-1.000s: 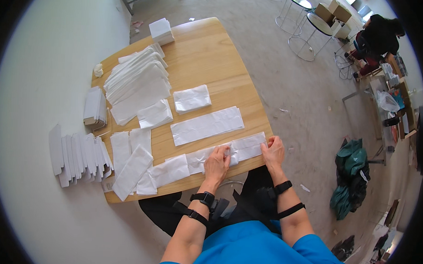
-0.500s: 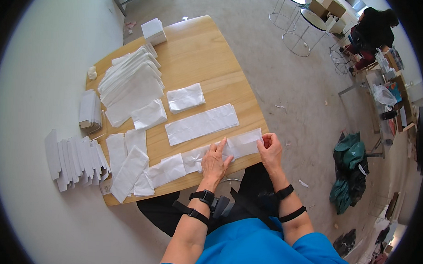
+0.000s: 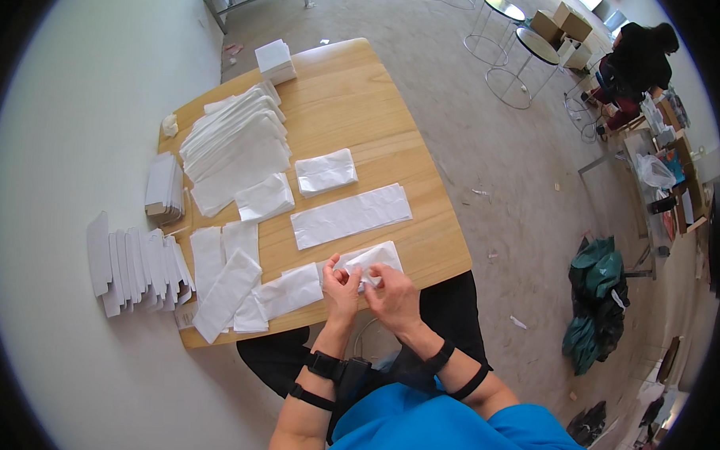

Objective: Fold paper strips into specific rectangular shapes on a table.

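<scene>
A thin white paper sheet [image 3: 383,256] lies at the table's near edge, its right part folded back over toward the left. My right hand [image 3: 395,300] pinches the folded end between thumb and fingers. Close beside it, my left hand [image 3: 342,292] rests at the fold with its fingers curled but apart, the thumb near the paper. Just left of that hand are more folded white papers [image 3: 290,292]. Beyond both hands lies a long flat white strip [image 3: 352,217], and past it a short folded stack [image 3: 326,172].
A fanned pile of white sheets [image 3: 236,149] covers the table's left side. White card stacks [image 3: 165,185] and upright folded cards [image 3: 136,269] stand along the wall. A white block of cards [image 3: 275,62] sits at the far edge. Stools [image 3: 538,45] and a person [image 3: 637,64] are beyond.
My right hand has moved left, carrying the sheet's right end over into a fold. My left hand has shifted slightly left and lifted its fingers from lying flat.
</scene>
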A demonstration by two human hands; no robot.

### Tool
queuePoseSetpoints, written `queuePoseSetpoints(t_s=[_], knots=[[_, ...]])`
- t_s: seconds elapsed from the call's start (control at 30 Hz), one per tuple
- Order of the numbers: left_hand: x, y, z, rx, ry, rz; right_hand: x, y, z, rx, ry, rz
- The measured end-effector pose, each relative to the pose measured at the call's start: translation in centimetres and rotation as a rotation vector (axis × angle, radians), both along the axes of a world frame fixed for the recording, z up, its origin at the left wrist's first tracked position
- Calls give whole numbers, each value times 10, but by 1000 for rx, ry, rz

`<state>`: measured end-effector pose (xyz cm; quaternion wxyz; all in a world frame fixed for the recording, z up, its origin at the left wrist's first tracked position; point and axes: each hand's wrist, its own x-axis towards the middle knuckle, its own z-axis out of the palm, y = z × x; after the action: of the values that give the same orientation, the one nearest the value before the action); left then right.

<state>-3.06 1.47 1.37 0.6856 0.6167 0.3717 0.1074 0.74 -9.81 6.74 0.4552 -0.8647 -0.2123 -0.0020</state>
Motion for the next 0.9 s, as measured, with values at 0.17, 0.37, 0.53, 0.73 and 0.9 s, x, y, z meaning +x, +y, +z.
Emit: queuePoseSetpoints(t_s=[0.17,0.37,0.53,0.73,0.9], knots=[[3,12,9,256,161,-42,29,-33,-23,14,145,-274],[5,23,10,406,185,-90,53,-31,-47,-82,277,-258],[7,27,15,471,252,-156,58,-29,-59,-110,294,-274],[9,29,12,501,233,-185,59,-26,-59,-149,303,-292],[10,30,9,531,228,-213,60,-27,-63,-172,290,-291]])
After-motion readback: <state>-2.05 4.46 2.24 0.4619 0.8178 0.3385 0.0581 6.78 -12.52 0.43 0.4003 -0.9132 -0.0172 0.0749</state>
